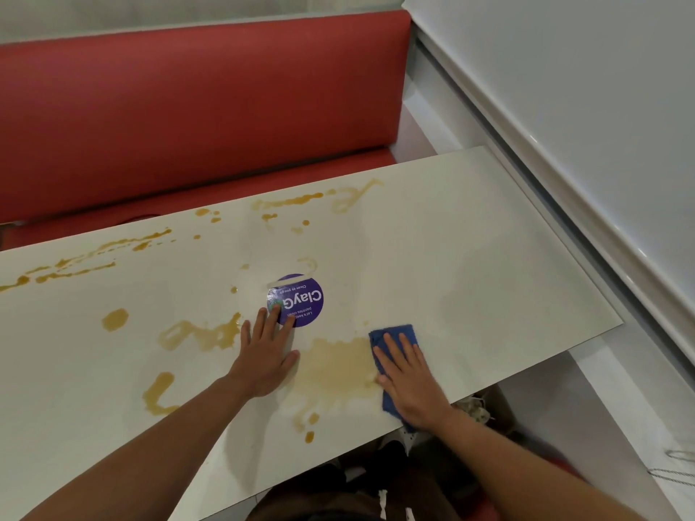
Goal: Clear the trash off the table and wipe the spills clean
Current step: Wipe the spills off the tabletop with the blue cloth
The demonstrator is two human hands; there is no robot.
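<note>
Red padded bench behind pale table; white wall right.

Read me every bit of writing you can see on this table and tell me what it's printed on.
"ClayG": large white letters on the round purple sticker on the table, upside down to the camera; the left hand covers the sticker's edge, so the word may run on.
"Clean as you go": small line on the same sticker, blurred, reading uncertain.
"Let's keep ... pantries clean": small lines, partly unreadable.
No other writing shows.
</note>
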